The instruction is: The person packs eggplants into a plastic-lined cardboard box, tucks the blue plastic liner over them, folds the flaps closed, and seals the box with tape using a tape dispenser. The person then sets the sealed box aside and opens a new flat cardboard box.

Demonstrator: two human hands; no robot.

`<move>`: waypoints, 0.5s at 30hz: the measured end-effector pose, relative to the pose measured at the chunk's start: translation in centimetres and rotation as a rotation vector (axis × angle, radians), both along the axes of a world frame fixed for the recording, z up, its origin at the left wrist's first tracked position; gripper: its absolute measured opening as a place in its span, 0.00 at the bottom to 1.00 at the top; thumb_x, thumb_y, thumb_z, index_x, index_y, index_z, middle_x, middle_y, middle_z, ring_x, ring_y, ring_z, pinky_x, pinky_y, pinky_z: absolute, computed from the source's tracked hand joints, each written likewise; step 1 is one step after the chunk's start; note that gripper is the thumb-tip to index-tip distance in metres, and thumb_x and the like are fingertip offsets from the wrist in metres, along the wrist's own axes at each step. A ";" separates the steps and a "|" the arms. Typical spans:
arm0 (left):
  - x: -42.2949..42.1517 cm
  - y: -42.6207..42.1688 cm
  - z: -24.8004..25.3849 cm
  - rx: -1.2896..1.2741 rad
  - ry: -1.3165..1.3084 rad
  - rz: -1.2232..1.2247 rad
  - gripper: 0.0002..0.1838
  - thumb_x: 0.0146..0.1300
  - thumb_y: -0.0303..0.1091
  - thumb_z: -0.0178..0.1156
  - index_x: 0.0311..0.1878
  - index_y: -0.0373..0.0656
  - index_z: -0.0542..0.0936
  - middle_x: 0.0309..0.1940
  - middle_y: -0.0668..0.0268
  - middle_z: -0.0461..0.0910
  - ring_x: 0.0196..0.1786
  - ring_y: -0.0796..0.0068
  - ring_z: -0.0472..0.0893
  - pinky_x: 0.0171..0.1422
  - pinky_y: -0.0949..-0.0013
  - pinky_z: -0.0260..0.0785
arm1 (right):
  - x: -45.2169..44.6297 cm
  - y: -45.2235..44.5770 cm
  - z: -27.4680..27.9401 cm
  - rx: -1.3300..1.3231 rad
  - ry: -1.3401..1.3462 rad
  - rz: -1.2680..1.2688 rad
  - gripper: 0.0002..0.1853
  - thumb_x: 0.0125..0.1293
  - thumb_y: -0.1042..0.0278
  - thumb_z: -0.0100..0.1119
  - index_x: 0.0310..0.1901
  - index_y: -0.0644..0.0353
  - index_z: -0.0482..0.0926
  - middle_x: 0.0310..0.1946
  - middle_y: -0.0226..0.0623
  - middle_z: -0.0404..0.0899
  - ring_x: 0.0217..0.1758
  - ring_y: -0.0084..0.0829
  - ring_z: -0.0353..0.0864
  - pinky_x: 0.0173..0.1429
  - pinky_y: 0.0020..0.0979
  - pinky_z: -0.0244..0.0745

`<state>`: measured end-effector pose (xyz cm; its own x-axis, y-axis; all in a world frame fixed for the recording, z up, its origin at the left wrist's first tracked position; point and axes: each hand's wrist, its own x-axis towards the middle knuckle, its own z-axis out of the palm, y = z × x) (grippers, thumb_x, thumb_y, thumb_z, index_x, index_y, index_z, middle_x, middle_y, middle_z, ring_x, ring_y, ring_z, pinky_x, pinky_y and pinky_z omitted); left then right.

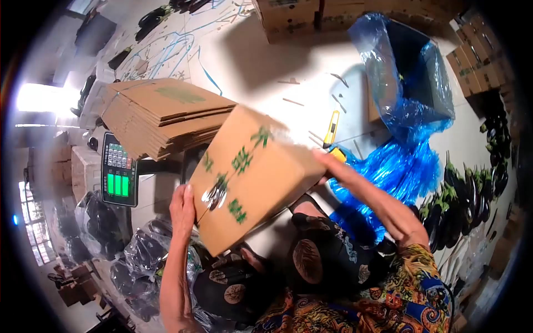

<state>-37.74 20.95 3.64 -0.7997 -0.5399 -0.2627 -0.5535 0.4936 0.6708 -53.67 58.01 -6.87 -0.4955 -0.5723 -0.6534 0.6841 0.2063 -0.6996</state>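
A brown cardboard box [244, 177] with green printed characters and clear tape hangs tilted above my lap. My left hand [182, 205] grips its left edge, thumb on the near face. At the opposite end, my right hand [331, 165] holds the box's right corner; some of its fingers are hidden behind the box. Just beyond the right hand, a yellow cutter [332, 129] and a yellow tape measure or similar tool [337, 154] lie close to blue plastic bags [397, 169].
Flattened cartons [172, 111] are stacked at left beside a scale display [117, 172] lit green. An open box lined with blue plastic [413, 72] stands at upper right. Eggplants [461, 200] lie at right; bagged ones [144, 250] sit at lower left. Blue straps [208, 75] and scraps litter the floor.
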 end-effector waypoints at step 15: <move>-16.2 10.5 -13.8 1.013 0.075 0.396 0.45 0.69 0.64 0.51 0.79 0.56 0.43 0.78 0.65 0.50 0.69 0.45 0.66 0.66 0.51 0.66 | -15.6 -6.8 -2.7 0.217 0.931 0.069 0.51 0.48 0.46 0.76 0.72 0.59 0.64 0.73 0.49 0.60 0.71 0.41 0.68 0.71 0.37 0.67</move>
<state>-53.95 31.43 -10.19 -0.6494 -0.3231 -0.6884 -0.4921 -0.5116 0.7044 -69.31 51.21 -9.59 -0.8394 -0.5324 -0.1092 -0.1458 0.4142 -0.8984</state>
